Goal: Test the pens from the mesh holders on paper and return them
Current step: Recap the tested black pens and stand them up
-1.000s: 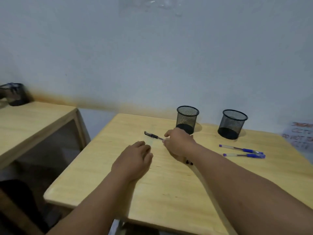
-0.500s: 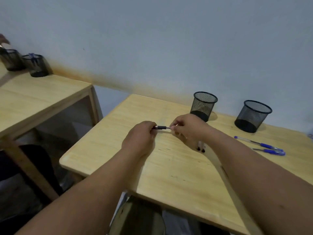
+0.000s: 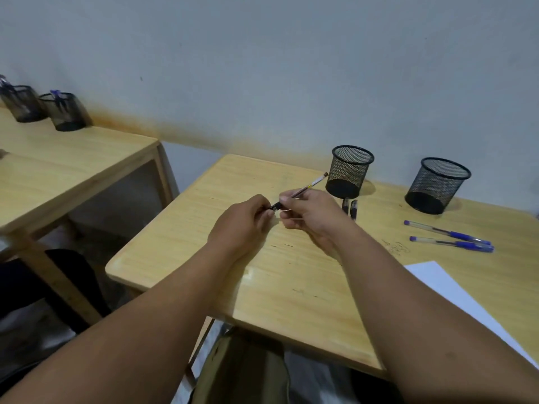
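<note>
Over the middle of the wooden desk (image 3: 291, 293), my right hand (image 3: 312, 214) grips a thin pen (image 3: 310, 185) whose barrel sticks out up and to the right. My left hand (image 3: 245, 221) pinches the pen's black cap (image 3: 275, 206) at its near end. Two black mesh holders stand at the back: the left holder (image 3: 350, 170) and the right holder (image 3: 437, 185). Two blue pens (image 3: 449, 239) lie capped on the desk to the right. Two dark pens (image 3: 350, 207) lie just behind my right hand. A white paper sheet (image 3: 455, 293) lies at the right, partly under my forearm.
A second wooden desk (image 3: 58, 170) stands to the left with a gap between the two. On it at the far left are two more mesh holders (image 3: 43, 109) with pens in them. A grey wall runs behind both desks.
My hands have come together on the pen and lifted it off the desk. The pen's barrel now shows beyond my right hand. The camera has tilted down and left; the paper has come into view.
</note>
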